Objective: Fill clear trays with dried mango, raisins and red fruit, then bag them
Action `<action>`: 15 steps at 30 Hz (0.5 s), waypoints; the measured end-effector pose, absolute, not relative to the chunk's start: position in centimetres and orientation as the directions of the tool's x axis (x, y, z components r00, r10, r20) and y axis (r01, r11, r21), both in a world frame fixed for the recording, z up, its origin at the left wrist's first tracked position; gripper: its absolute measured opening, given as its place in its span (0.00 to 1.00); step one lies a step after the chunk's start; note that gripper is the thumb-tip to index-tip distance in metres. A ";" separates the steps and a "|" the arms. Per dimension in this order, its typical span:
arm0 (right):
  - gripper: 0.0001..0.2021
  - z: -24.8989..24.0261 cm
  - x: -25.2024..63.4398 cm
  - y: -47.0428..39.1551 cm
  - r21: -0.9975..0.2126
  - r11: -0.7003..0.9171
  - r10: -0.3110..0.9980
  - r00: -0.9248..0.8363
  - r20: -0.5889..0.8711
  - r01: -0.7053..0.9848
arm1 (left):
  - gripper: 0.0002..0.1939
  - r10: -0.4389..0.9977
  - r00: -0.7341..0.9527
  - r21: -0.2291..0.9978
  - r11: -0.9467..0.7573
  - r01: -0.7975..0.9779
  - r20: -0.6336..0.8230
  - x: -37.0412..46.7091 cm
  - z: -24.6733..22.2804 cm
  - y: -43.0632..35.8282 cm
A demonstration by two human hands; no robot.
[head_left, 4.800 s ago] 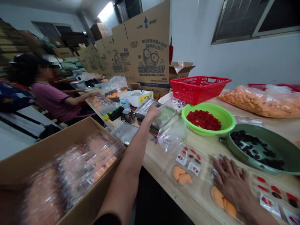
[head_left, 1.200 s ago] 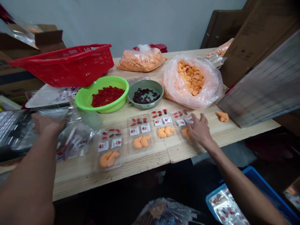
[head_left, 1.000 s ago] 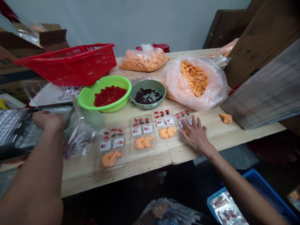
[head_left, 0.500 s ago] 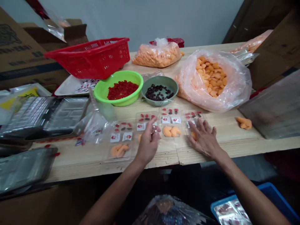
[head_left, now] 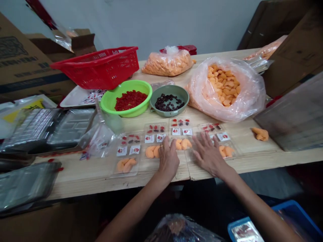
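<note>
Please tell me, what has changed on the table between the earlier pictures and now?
The left hand left the stack of empty trays on the left and now lies flat on the filled trays, beside the right hand. The right hand moved from the rightmost filled tray toward the middle tray. The green bowl, dark bowl and red basket stayed.

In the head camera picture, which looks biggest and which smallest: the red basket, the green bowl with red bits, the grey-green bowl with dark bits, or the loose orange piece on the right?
1. red basket
2. green bowl
3. grey-green bowl, a little smaller than the green one
4. loose orange piece, by far the smallest
</note>
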State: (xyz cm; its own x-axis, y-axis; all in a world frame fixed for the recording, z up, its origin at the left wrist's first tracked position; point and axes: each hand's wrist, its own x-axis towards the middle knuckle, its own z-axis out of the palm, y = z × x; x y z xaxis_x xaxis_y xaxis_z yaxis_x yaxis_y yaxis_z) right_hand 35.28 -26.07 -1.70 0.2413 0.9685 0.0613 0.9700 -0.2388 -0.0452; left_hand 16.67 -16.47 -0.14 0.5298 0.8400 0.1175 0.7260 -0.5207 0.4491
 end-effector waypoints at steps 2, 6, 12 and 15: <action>0.31 -1.4 34.1 -23.9 -0.099 -0.224 0.974 0.225 0.003 0.970 | 0.23 0.811 0.577 0.379 -0.566 0.732 0.096 16.6 0.5 -16.4; 0.31 -0.6 34.4 -20.2 -0.164 -0.263 0.965 0.260 -0.040 0.951 | 0.40 0.647 0.763 0.312 -0.727 0.612 0.010 16.0 1.7 -15.5; 0.24 2.4 35.9 -15.9 -0.190 -0.237 0.970 0.242 0.005 0.953 | 0.25 0.540 0.841 0.211 -0.824 0.525 0.016 16.2 1.2 -13.8; 0.25 2.6 35.3 -14.0 -0.194 -0.160 0.985 0.170 0.039 0.968 | 0.20 0.546 0.836 0.218 -0.823 0.524 0.052 16.9 0.7 -14.7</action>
State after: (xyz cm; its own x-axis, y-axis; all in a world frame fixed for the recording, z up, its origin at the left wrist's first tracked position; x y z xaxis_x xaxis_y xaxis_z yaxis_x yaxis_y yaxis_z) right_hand 35.28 -14.05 2.65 0.1703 0.9846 0.0391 0.9679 -0.1597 -0.1938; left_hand 16.89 -14.72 0.71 0.8364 0.5457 0.0517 0.5237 -0.8235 0.2182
